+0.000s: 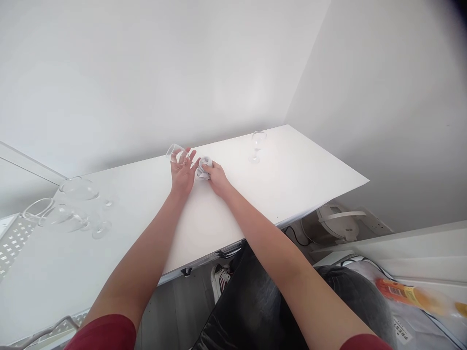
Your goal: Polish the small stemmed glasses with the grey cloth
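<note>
Over the white table (292,180), near its back edge, the left hand (183,177) is palm up, fingers loosely spread, with a clear stemmed glass (175,154) lying tilted across them. Its foot end points toward the right hand (218,180), which is closed around a crumpled white cloth (201,172). Another glass (259,140) stands toward the table's right end; several lying glasses (78,189) occupy its left end.
</note>
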Demonstrator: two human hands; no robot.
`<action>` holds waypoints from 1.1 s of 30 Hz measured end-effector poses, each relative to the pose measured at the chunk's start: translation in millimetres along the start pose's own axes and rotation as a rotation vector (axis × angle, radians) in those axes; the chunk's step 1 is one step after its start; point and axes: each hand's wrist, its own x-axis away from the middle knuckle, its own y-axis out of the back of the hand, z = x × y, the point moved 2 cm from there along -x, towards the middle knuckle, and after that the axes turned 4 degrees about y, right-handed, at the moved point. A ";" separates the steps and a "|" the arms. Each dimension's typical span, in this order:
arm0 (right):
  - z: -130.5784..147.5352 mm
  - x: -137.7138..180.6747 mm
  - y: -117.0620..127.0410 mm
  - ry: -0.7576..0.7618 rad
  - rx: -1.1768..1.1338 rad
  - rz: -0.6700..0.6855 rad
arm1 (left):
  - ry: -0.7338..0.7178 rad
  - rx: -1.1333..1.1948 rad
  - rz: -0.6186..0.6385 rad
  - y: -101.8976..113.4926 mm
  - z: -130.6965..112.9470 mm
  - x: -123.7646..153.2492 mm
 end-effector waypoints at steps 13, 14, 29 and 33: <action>9.4 -1.9 5.3 0.158 -0.214 -0.047 | 0.029 -0.423 -0.132 3.5 17.2 0.6; 10.4 -1.5 5.6 0.163 -0.215 -0.061 | 0.033 -0.441 -0.143 4.6 16.8 0.5; 10.4 -3.5 11.9 0.112 -0.072 -0.138 | -0.053 -0.395 -0.135 -1.3 7.3 1.9; 12.8 -1.5 10.5 0.161 -0.076 -0.135 | -0.046 -0.386 -0.170 0.6 7.5 1.4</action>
